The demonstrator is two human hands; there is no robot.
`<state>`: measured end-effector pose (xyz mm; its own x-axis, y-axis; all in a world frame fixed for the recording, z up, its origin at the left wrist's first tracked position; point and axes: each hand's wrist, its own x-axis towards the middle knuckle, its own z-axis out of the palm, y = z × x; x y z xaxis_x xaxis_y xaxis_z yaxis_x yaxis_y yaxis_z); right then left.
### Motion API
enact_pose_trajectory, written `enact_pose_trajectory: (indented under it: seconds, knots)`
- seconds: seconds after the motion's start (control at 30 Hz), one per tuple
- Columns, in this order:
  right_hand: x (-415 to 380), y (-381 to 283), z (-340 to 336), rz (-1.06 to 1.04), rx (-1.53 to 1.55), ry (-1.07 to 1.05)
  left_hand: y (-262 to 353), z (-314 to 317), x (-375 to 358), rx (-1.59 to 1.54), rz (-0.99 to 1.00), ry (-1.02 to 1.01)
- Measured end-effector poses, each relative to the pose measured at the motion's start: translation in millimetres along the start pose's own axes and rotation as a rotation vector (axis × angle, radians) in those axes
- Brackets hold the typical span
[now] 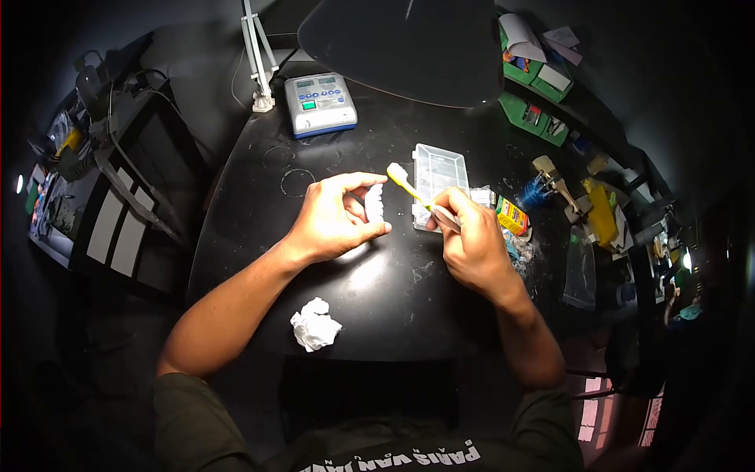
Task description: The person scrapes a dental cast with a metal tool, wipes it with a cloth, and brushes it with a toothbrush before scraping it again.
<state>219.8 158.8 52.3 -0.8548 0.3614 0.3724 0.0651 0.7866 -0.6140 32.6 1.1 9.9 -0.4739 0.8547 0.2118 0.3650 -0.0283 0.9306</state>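
Observation:
A white dental model (374, 203) with a row of teeth along it is pinched between the thumb and fingers of my left hand (329, 216). My right hand (472, 240) grips a yellow toothbrush (407, 186) by its handle. The brush head, with pale bristles, points up and left, close to the fingertips of my left hand and apart from the model. Behind my right hand lies a clear plastic compartment box (440, 169), partly covered by the hand. Crumpled white paper (315, 325) rests on the black table (259, 236) near its front edge.
A grey and blue control unit (321, 104) stands at the back beside a white lamp arm (258, 63). The dark lamp shade (401, 51) hangs over the back. Right of my hand are a yellow-green box (512, 215), brushes (554, 179) and green bins (535, 118).

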Motion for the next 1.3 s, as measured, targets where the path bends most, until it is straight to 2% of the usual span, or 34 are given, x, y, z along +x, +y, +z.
enact_pose_trajectory:
  seconds: [0.13, 0.27, 0.3, 0.33, 0.53, 0.6, 0.67, 0.7, 0.83, 0.93, 1.07, 1.3]
  knots:
    - [0.3, 0.1, -13.8, -0.033, -0.038, -0.255, -1.8, 2.2, -0.7, -0.022, 0.052, 0.011]
    - [-2.7, 7.8, -11.1, -0.062, -0.065, -0.222, -5.7, 2.8, -2.8, 0.062, 0.1, -0.002]
    - [-5.7, 11.9, -7.0, 0.016, -0.005, -0.226, -6.3, 3.4, -2.9, 0.071, 0.107, -0.01]
    - [-5.9, 12.6, -3.9, -0.012, -0.022, -0.215, -6.3, 4.2, -2.8, 0.083, 0.113, -0.021]
    - [-6.1, 27.0, 1.5, -0.163, -0.208, -0.111, 3.9, 3.3, -4.4, -0.094, 0.039, -0.08]
    - [-5.2, 33.2, -7.1, -0.158, -0.204, -0.074, -0.3, 1.5, -3.4, -0.232, -0.011, -0.101]
    - [-6.3, 36.2, -14.0, -0.134, -0.22, -0.056, 1.6, -1.5, -2.8, -0.223, -0.019, -0.12]
    - [-6.8, 36.8, -15.4, -0.102, -0.196, -0.064, 2.0, -1.5, -3.0, -0.237, -0.018, -0.11]
    - [-5.8, 32.2, 0.6, -0.225, -0.048, 0.013, 0.8, -0.9, -2.7, -0.195, -0.015, -0.16]
    - [-8.4, 26.7, 5.0, -0.158, -0.111, -0.083, 0.4, 1.2, -3.4, -0.375, 0.003, -0.193]
    - [-7.2, 32.7, -5.0, -0.193, -0.114, -0.006, 9.1, -2.8, -1.9, -0.463, -0.015, -0.214]
    - [-8.7, 27.5, 2.4, -0.269, -0.112, -0.024, 4.5, 3.0, -4.4, -0.455, -0.027, -0.312]
